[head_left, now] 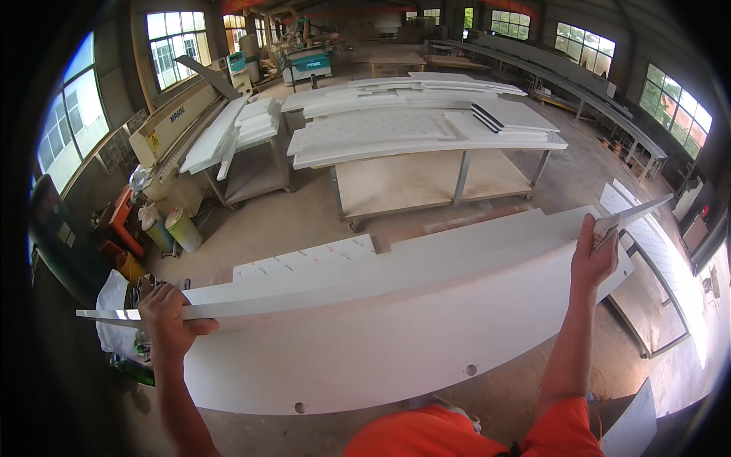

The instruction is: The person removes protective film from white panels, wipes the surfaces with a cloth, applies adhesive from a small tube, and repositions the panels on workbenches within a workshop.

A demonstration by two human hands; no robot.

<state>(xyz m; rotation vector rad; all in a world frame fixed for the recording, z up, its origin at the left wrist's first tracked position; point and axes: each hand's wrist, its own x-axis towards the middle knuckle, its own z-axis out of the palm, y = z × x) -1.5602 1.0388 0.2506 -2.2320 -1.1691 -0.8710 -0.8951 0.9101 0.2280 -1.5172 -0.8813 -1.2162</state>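
Note:
A long, narrow white board [396,286] spans the view in front of me, seen mostly along its edge, its right end higher in the picture. My left hand [169,320] is closed round it near the left end, thumb on the near side. Near the other end, my right hand [595,257] grips the same board with fingers wrapped over its edge. Below it is a wide white panel [381,354] with two round holes along its near edge. Beyond the held board show more white panels, one with a film bearing small red marks [312,259].
A wheeled table [461,179] stacked with white panels stands ahead, with a smaller stacked trolley [259,174] to its left. Further left are a long beige machine [171,126] and a yellow-green cylinder [183,230]. At right, a metal-framed rack [647,324] holds white sheets.

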